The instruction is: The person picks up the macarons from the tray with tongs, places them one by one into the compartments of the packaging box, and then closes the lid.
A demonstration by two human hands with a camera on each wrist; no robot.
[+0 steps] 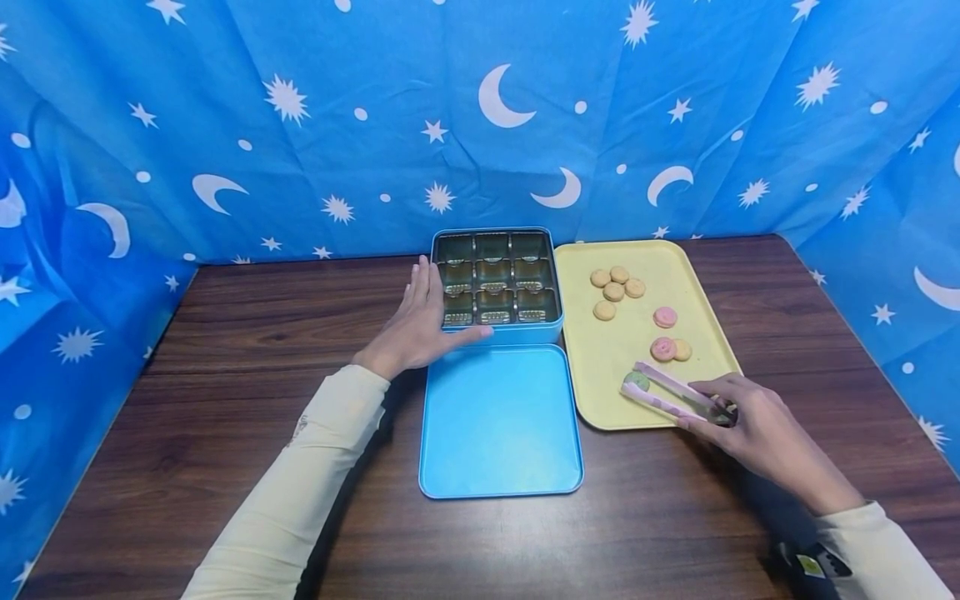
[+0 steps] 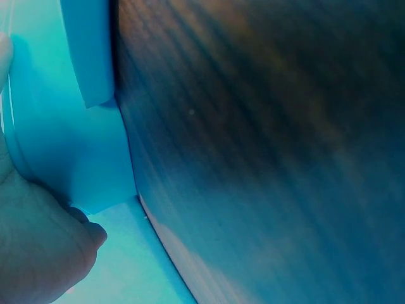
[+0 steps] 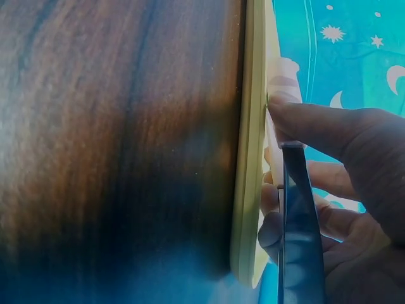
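My right hand grips a pair of pink-and-white tongs, pinched between thumb and fingers over the near right part of the yellow tray. The tong tips stand on either side of a green cookie. With fingers straight, my left hand rests along the left side of a blue tin, its thumb stretched across the front. Inside the tin sits a divided insert with several bare compartments. From the right wrist view, the tongs' dark metal end runs under the palm.
Several tan cookies lie toward the tray's far side. Two pink cookies are nearer, one overlapping a pale cookie. The blue lid lies in front of the tin on the wooden table. A star-patterned curtain hangs behind.
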